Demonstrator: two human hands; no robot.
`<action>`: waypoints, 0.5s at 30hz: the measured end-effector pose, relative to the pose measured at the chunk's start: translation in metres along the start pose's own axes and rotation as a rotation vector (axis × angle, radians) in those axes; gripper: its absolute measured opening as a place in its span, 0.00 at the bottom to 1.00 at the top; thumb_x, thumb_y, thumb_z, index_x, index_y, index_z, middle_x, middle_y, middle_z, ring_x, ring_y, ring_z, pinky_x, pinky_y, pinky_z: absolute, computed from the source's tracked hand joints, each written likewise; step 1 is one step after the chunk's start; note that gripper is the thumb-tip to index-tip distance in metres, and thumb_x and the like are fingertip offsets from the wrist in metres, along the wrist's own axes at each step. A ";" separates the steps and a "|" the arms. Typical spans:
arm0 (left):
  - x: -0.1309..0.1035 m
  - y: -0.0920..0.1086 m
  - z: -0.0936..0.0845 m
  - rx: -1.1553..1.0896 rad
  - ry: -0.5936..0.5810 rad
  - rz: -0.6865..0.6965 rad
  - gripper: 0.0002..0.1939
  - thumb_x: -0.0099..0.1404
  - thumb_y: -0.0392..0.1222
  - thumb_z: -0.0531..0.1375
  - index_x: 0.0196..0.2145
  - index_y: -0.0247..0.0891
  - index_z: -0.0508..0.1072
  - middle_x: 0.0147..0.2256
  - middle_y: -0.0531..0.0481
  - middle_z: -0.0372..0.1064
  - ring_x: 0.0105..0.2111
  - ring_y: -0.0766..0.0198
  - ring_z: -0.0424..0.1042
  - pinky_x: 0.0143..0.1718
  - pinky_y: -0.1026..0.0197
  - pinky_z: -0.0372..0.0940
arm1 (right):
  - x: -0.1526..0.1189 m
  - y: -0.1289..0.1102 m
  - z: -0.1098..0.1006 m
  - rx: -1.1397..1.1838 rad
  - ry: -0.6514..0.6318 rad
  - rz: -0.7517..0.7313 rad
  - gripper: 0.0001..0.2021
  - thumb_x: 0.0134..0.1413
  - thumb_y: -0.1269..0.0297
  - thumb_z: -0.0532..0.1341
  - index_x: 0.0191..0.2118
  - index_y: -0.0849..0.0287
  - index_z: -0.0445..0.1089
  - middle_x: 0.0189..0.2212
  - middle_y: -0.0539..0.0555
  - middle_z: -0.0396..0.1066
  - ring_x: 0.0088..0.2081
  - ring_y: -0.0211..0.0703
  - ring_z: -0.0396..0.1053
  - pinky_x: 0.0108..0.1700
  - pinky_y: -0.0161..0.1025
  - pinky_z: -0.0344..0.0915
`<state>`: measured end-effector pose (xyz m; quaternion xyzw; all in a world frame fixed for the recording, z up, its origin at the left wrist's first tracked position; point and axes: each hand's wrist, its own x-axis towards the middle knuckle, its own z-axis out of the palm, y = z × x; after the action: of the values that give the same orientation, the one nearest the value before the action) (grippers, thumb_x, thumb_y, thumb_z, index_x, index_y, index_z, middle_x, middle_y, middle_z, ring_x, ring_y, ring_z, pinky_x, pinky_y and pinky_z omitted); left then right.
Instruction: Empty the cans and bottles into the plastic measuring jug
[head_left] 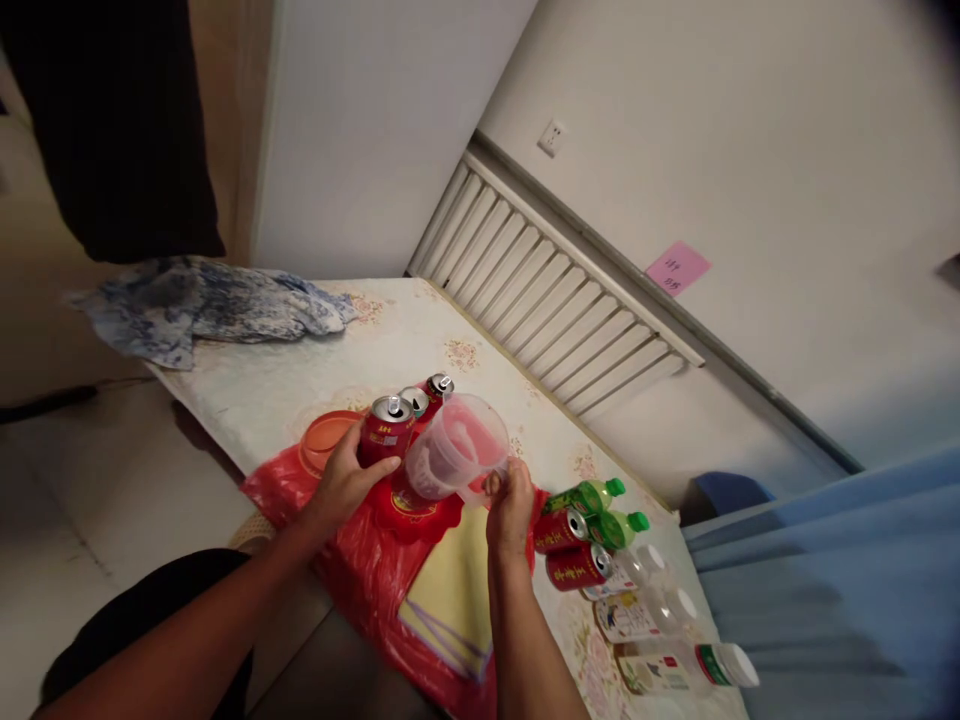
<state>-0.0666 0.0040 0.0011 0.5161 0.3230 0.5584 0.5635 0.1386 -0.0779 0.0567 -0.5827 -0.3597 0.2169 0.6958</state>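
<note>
My left hand is closed around a red drink can with its tab raised. Close beside it, my right hand grips the handle of a clear plastic measuring jug, which is tilted. Red shows through the jug's wall, and I cannot tell whether it holds liquid. Under the jug sits a red scalloped tray with a yellow design. Two more cans stand behind, one with a silver top and one with a raised tab. An orange round lid or dish lies left of the held can.
A folded yellow cloth lies on red plastic sheeting. Right of it are two red cans, green-capped bottles and several clear bottles. A blue patterned cloth is at the table's far left. A radiator runs behind.
</note>
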 end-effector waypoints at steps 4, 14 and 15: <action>-0.031 0.015 -0.003 0.049 -0.017 -0.010 0.39 0.55 0.49 0.68 0.62 0.36 0.62 0.60 0.39 0.66 0.61 0.44 0.65 0.62 0.44 0.61 | -0.002 -0.012 -0.016 -0.156 0.050 0.006 0.19 0.58 0.46 0.55 0.38 0.58 0.70 0.31 0.50 0.70 0.33 0.41 0.69 0.38 0.37 0.65; -0.094 0.034 0.034 0.027 -0.294 -0.118 0.39 0.51 0.49 0.70 0.59 0.36 0.65 0.58 0.38 0.69 0.60 0.43 0.67 0.62 0.41 0.59 | -0.093 -0.041 -0.045 -0.155 -0.260 0.085 0.27 0.42 0.60 0.70 0.51 0.58 0.72 0.41 0.55 0.77 0.42 0.48 0.75 0.45 0.43 0.72; -0.099 0.033 0.041 0.017 -0.326 -0.126 0.39 0.50 0.48 0.70 0.59 0.37 0.65 0.58 0.38 0.69 0.59 0.43 0.68 0.61 0.42 0.61 | -0.103 -0.044 -0.047 -0.132 -0.303 0.104 0.29 0.41 0.61 0.71 0.53 0.57 0.71 0.44 0.55 0.77 0.45 0.49 0.75 0.46 0.43 0.73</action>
<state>-0.0545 -0.1059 0.0214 0.5832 0.2641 0.4282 0.6378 0.1022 -0.1928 0.0710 -0.6057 -0.4433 0.3139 0.5814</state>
